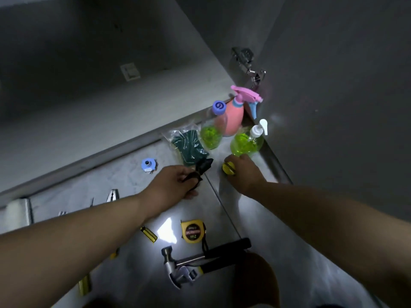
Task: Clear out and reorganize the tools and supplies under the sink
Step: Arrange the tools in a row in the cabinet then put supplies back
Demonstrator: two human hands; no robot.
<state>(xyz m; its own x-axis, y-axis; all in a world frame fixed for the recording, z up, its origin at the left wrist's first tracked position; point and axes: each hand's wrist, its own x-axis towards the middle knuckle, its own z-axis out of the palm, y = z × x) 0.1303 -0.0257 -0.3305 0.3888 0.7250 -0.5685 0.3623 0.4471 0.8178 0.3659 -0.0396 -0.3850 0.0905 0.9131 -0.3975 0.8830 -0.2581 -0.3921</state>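
Hammer (pixel 170 261) and tape measure (pixel 192 232) lie lower centre on the floor (pixel 266 218). Mid-frame, your left hand (pixel 175 184) pinches a black object (pixel 204 166); your right hand (pixel 244 173) curls round a yellow disc (pixel 228 168) just below the soap bottle (pixel 245 142).

left hand (pixel 175 185) bare | right hand (pixel 244 174) bare | both forearms (pixel 89 236) bare

"2m" on tape measure (pixel 192 231)

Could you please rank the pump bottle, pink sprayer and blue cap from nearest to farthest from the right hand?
1. Pump bottle, just beyond the right hand.
2. Pink sprayer, behind it in the corner.
3. Blue cap, far left.
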